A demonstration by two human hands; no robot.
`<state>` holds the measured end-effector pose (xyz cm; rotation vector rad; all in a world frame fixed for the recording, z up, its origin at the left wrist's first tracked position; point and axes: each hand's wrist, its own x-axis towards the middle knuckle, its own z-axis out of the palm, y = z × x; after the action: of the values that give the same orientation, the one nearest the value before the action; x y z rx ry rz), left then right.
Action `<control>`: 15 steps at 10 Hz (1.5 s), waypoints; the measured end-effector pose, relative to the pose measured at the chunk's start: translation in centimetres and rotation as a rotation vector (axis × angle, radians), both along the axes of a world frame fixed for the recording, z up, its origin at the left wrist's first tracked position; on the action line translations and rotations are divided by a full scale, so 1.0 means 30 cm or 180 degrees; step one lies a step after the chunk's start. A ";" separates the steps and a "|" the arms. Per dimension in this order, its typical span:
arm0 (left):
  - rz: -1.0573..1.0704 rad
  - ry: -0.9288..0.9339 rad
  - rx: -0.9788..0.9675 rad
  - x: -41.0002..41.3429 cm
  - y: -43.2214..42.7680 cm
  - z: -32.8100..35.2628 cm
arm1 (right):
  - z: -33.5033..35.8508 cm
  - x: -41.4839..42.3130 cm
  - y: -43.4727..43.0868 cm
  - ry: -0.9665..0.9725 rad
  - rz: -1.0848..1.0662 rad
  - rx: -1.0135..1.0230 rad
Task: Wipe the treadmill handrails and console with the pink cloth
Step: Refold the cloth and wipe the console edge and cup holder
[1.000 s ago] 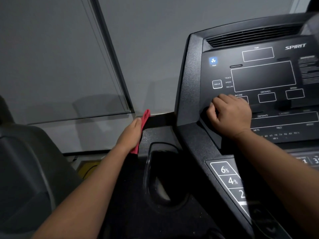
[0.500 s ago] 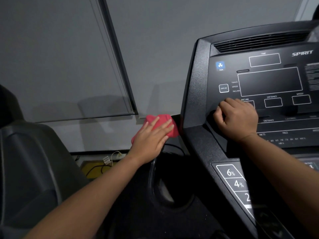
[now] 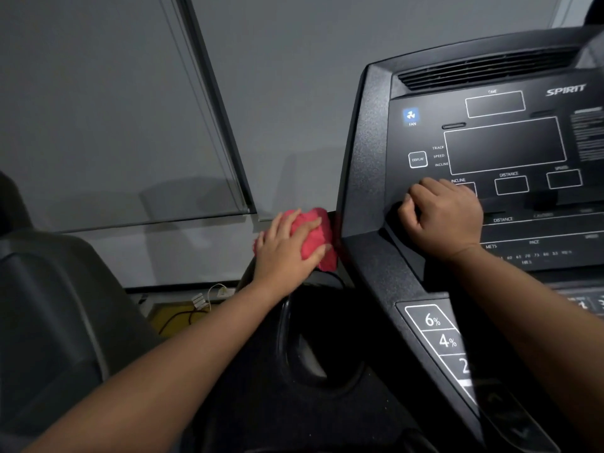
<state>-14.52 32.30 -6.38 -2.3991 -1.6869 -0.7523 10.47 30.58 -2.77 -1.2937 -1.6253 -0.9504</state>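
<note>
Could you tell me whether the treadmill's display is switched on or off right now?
Off, apparently: every window on the console is dark and blank, with only printed labels showing.

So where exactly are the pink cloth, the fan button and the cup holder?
pink cloth [image 3: 315, 238]: head view, bunched middle beside the fingers.
fan button [image 3: 411, 115]: head view, its blue icon.
cup holder [image 3: 313, 348]: head view, dark inner wall.

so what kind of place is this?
Likely a gym or home workout room. A treadmill console fills the right side, with incline keys and a cup holder; another dark machine sits at left. The left hand presses a pink cloth beside the console.
</note>
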 end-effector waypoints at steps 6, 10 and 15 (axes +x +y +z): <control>-0.0535 0.0350 0.1250 0.077 -0.094 -0.163 | -0.005 -0.001 0.003 0.0057 0.0014 0.0010; -0.1385 0.0761 0.0466 -0.134 0.020 0.048 | -0.004 0.009 0.001 0.0018 0.0106 0.0022; -0.0655 0.0881 0.0480 -0.117 -0.046 0.010 | -0.006 0.003 0.007 0.0068 0.0084 0.0058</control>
<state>-18.02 30.92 -6.07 -2.4597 -1.2500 -0.5193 10.57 30.79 -2.94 -1.2630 -1.6101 -0.9303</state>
